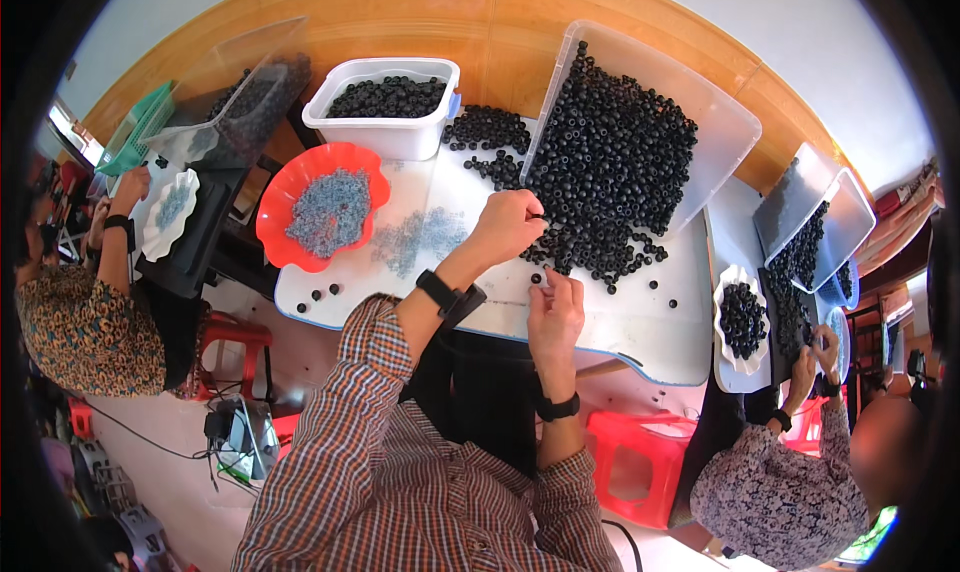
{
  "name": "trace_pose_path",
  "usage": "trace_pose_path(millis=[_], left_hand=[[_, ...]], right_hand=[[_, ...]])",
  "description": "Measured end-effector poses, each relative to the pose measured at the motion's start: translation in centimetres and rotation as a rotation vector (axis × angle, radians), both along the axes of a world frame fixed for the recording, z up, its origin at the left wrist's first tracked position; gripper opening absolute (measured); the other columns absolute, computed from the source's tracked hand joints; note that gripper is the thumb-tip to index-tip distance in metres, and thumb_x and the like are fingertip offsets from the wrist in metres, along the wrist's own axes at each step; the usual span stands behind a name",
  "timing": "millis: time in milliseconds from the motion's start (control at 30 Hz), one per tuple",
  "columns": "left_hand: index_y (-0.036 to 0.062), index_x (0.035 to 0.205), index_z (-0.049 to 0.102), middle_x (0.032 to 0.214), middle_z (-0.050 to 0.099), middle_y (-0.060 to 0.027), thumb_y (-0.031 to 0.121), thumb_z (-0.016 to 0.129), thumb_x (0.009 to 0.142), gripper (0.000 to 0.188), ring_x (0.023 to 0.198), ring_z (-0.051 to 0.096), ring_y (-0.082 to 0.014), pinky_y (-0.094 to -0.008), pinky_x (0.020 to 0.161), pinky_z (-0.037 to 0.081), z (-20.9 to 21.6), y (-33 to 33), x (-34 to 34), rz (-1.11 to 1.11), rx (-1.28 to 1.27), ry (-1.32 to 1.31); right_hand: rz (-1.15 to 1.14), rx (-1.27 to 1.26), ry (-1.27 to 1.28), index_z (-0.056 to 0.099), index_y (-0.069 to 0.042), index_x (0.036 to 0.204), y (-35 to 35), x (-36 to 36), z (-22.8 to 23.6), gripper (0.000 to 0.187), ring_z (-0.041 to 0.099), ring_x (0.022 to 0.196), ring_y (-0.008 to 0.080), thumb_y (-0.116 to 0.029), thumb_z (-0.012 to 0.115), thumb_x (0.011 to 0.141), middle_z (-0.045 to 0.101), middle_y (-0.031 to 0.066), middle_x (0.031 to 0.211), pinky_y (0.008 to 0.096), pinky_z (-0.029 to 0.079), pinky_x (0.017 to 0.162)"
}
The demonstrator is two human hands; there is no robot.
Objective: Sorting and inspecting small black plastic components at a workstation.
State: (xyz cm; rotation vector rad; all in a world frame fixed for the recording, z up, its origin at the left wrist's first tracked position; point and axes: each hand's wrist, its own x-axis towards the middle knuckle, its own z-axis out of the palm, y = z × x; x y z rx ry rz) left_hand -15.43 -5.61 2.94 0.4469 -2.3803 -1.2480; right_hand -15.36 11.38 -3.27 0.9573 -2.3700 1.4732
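Note:
My left hand is closed in a pinch at the edge of a heap of small black ring-shaped plastic parts. A dark piece shows at its fingertips, seemingly one of those parts. Nearer to me, my right hand is raised with its fingers bent together. A small black ring part sits at its thumb and fingertips. The heap spills onto the white table from a clear plastic bin tipped on its side. Left of my hands, small clear bluish pieces lie scattered.
A red scalloped bowl holds more clear pieces. Behind it stands a white tub of black parts. Several loose parts lie near the front left edge. People work at tables on both sides. A red stool stands below right.

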Motion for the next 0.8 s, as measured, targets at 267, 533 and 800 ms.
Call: trace_pose_path(millis=[267,533,800], left_hand=[[-0.0030,0.121,0.059,0.097,0.067,-0.0103,0.007,0.050,0.098,0.027,0.080,0.064,-0.0128,-0.0251,0.073,0.054,3.0,3.7,9.3,-0.242,1.230,0.322],[-0.0022,0.119,0.060,0.093,0.068,-0.0094,0.015,0.051,0.100,0.027,0.074,0.062,-0.0113,-0.0240,0.066,0.051,0.9,5.7,12.7,-0.224,1.437,0.398],[0.0001,0.111,0.064,0.088,0.066,-0.0042,0.017,0.057,0.098,0.022,0.072,0.061,-0.0109,-0.0250,0.064,0.050,-2.9,7.3,15.1,-0.077,1.431,0.271]], right_hand=[[-0.019,-0.064,-0.009,0.060,0.001,0.112,0.6,1.1,0.2,0.029,0.063,0.077,0.0219,0.004,0.063,0.083,0.057,0.0143,0.102,0.0314,0.053,0.063],[-0.031,-0.089,-0.064,0.064,0.001,0.102,2.0,3.5,2.7,0.016,0.060,0.075,0.0150,0.003,0.063,0.086,0.061,0.0100,0.098,0.0250,0.049,0.062],[0.218,-0.321,-0.401,0.065,0.001,0.104,1.3,7.5,5.6,0.014,0.058,0.080,0.0096,-0.001,0.063,0.090,0.059,0.0060,0.099,0.0222,0.048,0.066]])
